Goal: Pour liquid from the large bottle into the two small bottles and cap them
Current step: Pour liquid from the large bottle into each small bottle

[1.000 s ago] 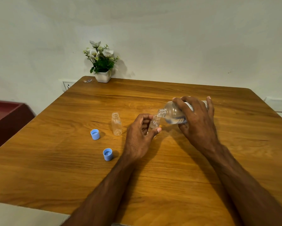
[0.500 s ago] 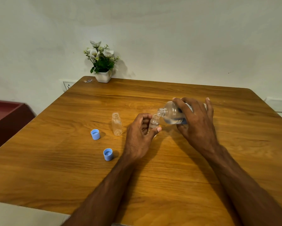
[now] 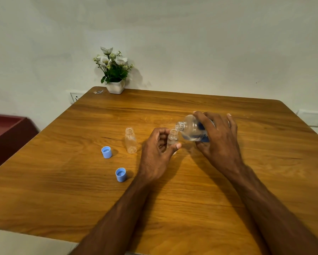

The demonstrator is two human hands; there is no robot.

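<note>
My right hand (image 3: 219,142) grips the large clear bottle (image 3: 190,130), tipped leftward with its open mouth just above the neck of a small clear bottle (image 3: 173,138). That small bottle stands on the wooden table (image 3: 191,199), held between the thumb and fingers of my left hand (image 3: 155,157). A second small bottle (image 3: 131,140) stands uncapped and free to the left. Two blue caps lie on the table: one (image 3: 106,152) left of the free bottle, the other (image 3: 121,174) nearer to me. Clear liquid sits in the large bottle's lower side.
A white pot with flowers (image 3: 114,70) stands at the table's far left corner, next to a small scrap (image 3: 98,92). A dark red piece of furniture (image 3: 7,129) sits left of the table. A wall socket (image 3: 75,97) is behind the table's left edge.
The large bottle's mouth has lifted slightly and tipped less steeply over the small bottle. My left hand keeps its hold in the same spot.
</note>
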